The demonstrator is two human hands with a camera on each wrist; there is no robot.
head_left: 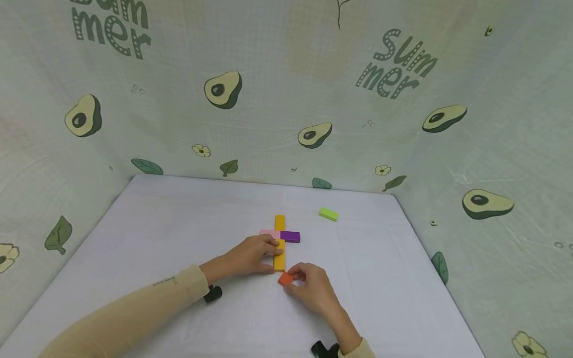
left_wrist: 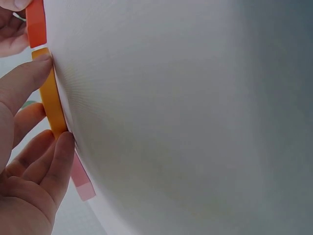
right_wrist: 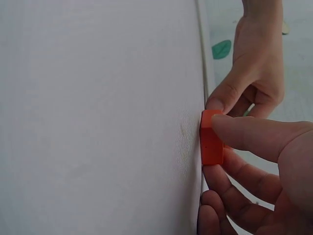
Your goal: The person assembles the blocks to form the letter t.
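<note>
My left hand (head_left: 251,255) holds a long yellow block (head_left: 279,258) flat on the table, thumb by its near end and fingertips farther along it. Beyond this block lie a pink block (head_left: 269,233) and a purple block (head_left: 290,237), end to end crosswise. Another yellow block (head_left: 279,222) points away behind them, so the blocks form a cross. Between thumb and fingers, my right hand (head_left: 313,289) pinches a small red-orange block (right_wrist: 212,142). It sits turned at an angle, close to the near end of the held yellow block, with a narrow gap in the left wrist view.
A lime green block (head_left: 329,214) lies apart, farther back and to the right. White cloth covers the table (head_left: 188,214). Cloth walls (head_left: 268,59) printed with avocados and leaves rise at the back and both sides.
</note>
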